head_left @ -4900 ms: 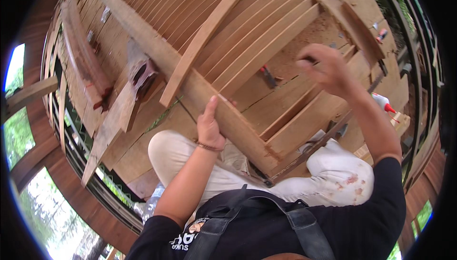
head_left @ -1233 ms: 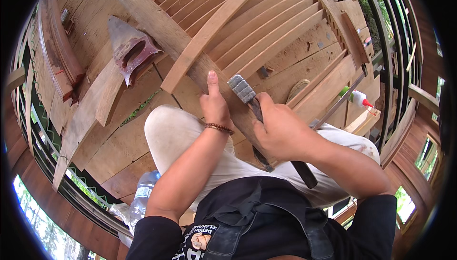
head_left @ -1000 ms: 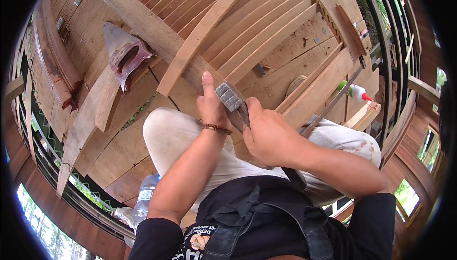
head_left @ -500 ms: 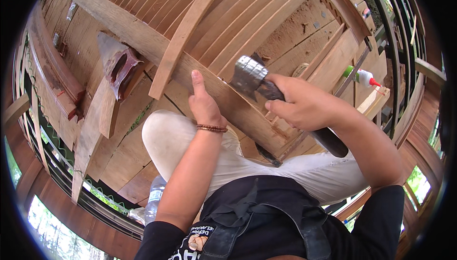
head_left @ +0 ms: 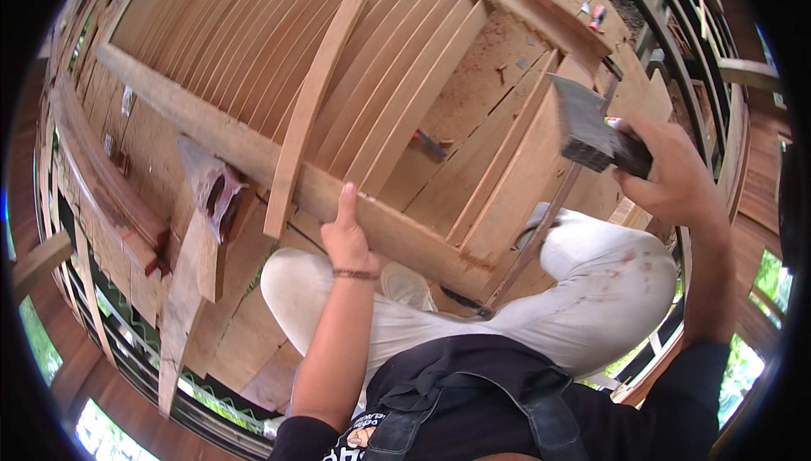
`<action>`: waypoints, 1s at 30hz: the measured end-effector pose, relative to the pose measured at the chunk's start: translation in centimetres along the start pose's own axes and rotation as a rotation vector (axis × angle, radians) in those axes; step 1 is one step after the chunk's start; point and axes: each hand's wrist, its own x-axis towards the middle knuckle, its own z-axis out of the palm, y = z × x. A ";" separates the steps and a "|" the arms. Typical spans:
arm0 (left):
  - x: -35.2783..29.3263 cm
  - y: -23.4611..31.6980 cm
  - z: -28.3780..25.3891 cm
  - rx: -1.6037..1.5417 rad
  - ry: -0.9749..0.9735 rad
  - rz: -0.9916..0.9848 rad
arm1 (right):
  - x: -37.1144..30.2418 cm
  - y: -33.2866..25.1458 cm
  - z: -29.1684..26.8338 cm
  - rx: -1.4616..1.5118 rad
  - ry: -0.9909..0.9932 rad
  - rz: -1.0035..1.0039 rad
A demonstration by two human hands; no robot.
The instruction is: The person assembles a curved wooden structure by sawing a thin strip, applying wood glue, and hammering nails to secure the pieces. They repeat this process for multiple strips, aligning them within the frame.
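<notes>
A slatted wooden frame, like a louvred shutter, lies in front of my crossed legs. My left hand is closed on its near rail, the thumb laid over the top face; the other fingers are hidden. At the right, my right hand grips the dark handle of a hatchet, held up clear of the frame with its broad metal head toward the upper left. A loose curved wooden strip rests across the near rail and the slats, left of my left hand.
Left stand a purplish hollow object on a wooden piece and a dark curved moulding. A red-and-black tool lies in the frame's opening, amid shavings. A long thin bar runs beside the frame's right end. Railings curve around the plank floor.
My right hand has lifted the hatchet up and to the right, away from the rail. The view has shifted, showing more of the frame. My left hand still holds the rail.
</notes>
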 end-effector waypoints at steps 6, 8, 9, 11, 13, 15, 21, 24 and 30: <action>-0.4 2.3 -3.1 0.519 -0.236 -0.084 | -10.7 9.5 8.8 0.276 0.257 0.676; -0.7 3.8 -4.4 0.884 -0.339 -0.148 | -13.7 12.4 15.6 0.379 0.362 0.802; -0.8 5.0 -4.3 1.178 -0.379 -0.059 | -14.6 13.8 19.0 0.446 0.379 0.870; -1.8 7.6 -3.7 1.765 -0.437 0.122 | -15.0 15.2 25.4 0.370 0.376 1.015; -3.3 9.8 -0.9 1.631 -0.381 0.437 | -15.1 16.7 31.2 0.366 0.335 1.059; -2.8 10.6 3.2 1.435 -0.346 0.752 | -14.4 17.4 33.9 0.345 0.291 1.069; 5.7 6.9 18.8 1.467 -0.375 1.538 | -12.2 19.2 39.0 0.290 0.251 0.915; 8.4 5.3 25.1 1.635 -0.291 1.606 | -12.8 20.3 41.0 0.251 0.315 0.863; 12.0 5.0 28.9 1.562 -0.360 1.633 | -12.7 21.1 40.4 0.302 0.083 0.879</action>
